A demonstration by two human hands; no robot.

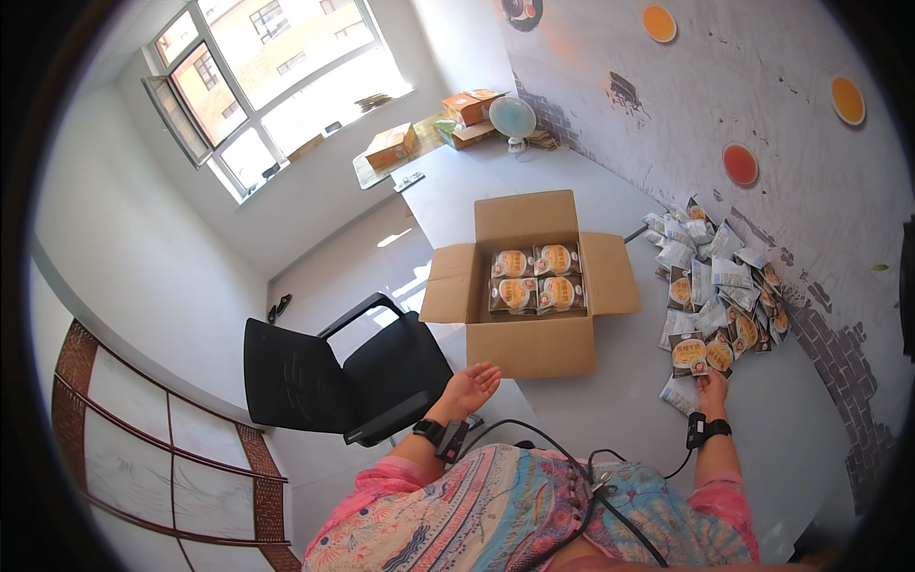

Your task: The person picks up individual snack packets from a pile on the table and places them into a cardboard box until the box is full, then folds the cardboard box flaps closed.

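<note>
An open cardboard box point(530, 350) stands on the table before me with its flaps folded outward. Inside, brown-and-orange food packets point(513, 293) lie face up in two rows of two. My left hand point(472, 390) is just off the box's near left corner, palm turned up, holding nothing. At the near end of a loose heap of packets point(715, 286) on the right, my right hand point(712, 392) has its fingers at the lower edge of a brown packet point(689, 354), seemingly pinching it. A second brown packet point(719, 353) lies against those fingertips. The fingers are partly hidden.
A black office chair point(386, 372) stands left of the table point(607, 400). Towards the back are a small fan point(512, 121) and several cartons point(392, 145). A wall point(815, 236) borders the heap on the right. Black cables point(536, 427) run across my front from wrist devices.
</note>
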